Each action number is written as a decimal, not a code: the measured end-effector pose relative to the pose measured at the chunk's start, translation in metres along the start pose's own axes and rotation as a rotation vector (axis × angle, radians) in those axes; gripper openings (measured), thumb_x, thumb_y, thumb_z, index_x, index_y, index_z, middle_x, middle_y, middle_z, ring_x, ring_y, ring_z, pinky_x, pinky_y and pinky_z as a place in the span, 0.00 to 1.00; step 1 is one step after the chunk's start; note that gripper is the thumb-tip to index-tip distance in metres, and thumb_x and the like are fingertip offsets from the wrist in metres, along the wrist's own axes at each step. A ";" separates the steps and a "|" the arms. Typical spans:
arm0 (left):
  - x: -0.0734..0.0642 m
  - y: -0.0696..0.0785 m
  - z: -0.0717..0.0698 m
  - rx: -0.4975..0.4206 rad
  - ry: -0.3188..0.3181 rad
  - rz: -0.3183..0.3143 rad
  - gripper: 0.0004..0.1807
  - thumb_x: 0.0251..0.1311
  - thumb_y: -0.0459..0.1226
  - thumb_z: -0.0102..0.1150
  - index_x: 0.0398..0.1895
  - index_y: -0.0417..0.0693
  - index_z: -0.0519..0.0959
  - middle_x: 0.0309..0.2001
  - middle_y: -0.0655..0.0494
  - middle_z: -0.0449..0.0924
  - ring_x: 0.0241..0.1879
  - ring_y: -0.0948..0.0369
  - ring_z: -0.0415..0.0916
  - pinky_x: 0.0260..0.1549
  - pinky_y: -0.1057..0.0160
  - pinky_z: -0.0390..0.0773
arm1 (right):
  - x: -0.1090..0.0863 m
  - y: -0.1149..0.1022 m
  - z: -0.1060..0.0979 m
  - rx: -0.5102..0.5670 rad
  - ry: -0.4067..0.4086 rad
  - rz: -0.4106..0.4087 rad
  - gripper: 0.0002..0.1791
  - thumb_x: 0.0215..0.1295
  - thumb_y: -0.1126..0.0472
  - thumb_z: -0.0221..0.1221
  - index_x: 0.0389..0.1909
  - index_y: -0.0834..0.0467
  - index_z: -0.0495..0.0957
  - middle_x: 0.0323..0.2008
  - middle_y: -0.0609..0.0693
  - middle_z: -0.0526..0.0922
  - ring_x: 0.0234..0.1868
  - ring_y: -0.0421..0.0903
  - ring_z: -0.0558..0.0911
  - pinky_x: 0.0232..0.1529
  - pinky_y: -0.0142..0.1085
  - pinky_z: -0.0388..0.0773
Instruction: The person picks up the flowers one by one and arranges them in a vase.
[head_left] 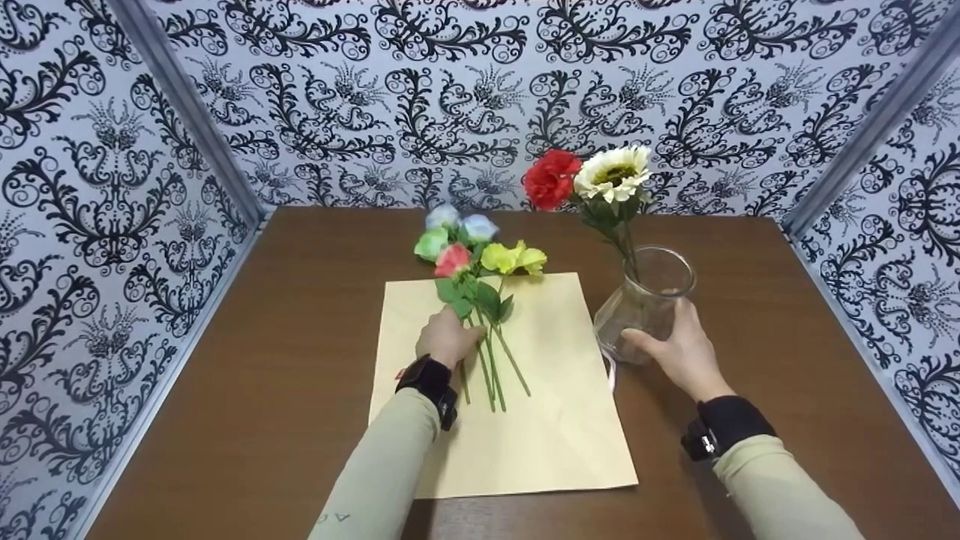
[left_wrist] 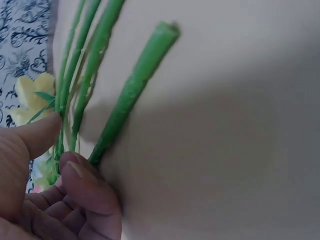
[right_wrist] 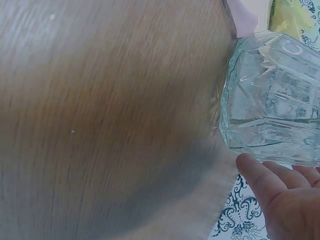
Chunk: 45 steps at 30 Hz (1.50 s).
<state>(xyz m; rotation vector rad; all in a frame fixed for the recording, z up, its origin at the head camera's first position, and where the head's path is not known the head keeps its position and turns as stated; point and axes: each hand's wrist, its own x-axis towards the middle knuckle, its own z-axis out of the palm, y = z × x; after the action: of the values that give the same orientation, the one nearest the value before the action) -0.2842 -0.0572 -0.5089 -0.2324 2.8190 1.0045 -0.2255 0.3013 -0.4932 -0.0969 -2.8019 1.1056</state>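
My left hand pinches green flower stems over a cream sheet of paper. In the left wrist view the thumb and curled index finger lie around several stems, and one thicker stem points outward. Beyond that hand are a pink flower, a yellow flower and pale blue-green blooms. My right hand holds a clear glass vase, thumb in front, fingers along its right side. A red carnation and a cream daisy-like flower stand in the vase.
All of this is on a brown wooden table. A pale pink ribbon-like strip lies between the vase and the paper. Patterned black-and-white panels enclose the back and sides. A small red thing shows beside my left wrist.
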 end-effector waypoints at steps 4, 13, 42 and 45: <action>-0.002 0.002 -0.003 0.021 -0.006 0.008 0.21 0.65 0.49 0.63 0.51 0.42 0.80 0.47 0.41 0.86 0.47 0.41 0.84 0.45 0.45 0.82 | 0.000 0.000 0.000 0.023 -0.011 -0.004 0.61 0.60 0.35 0.68 0.79 0.63 0.46 0.77 0.70 0.51 0.74 0.73 0.57 0.69 0.68 0.58; 0.002 0.002 -0.002 0.061 0.004 0.000 0.10 0.65 0.32 0.53 0.36 0.42 0.85 0.42 0.41 0.87 0.40 0.43 0.85 0.36 0.48 0.84 | 0.000 -0.002 -0.001 0.028 -0.014 0.003 0.62 0.59 0.35 0.69 0.79 0.63 0.45 0.77 0.70 0.51 0.75 0.73 0.57 0.70 0.68 0.58; 0.002 -0.013 -0.027 -0.595 -0.071 0.040 0.15 0.68 0.33 0.60 0.54 0.33 0.82 0.26 0.44 0.83 0.11 0.66 0.68 0.14 0.69 0.70 | -0.001 -0.003 -0.001 0.022 -0.023 0.005 0.64 0.60 0.34 0.68 0.79 0.66 0.42 0.76 0.71 0.51 0.74 0.74 0.57 0.69 0.69 0.58; -0.001 -0.013 -0.028 -0.693 -0.104 0.039 0.16 0.69 0.32 0.58 0.55 0.30 0.80 0.24 0.50 0.80 0.13 0.66 0.67 0.15 0.70 0.70 | -0.001 -0.003 -0.001 0.020 -0.023 0.007 0.64 0.60 0.34 0.68 0.79 0.65 0.42 0.77 0.71 0.51 0.74 0.74 0.57 0.69 0.69 0.58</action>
<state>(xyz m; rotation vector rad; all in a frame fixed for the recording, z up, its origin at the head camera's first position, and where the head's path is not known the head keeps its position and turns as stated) -0.2825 -0.0850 -0.4956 -0.1839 2.2850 1.9036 -0.2242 0.2999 -0.4905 -0.0932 -2.8126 1.1428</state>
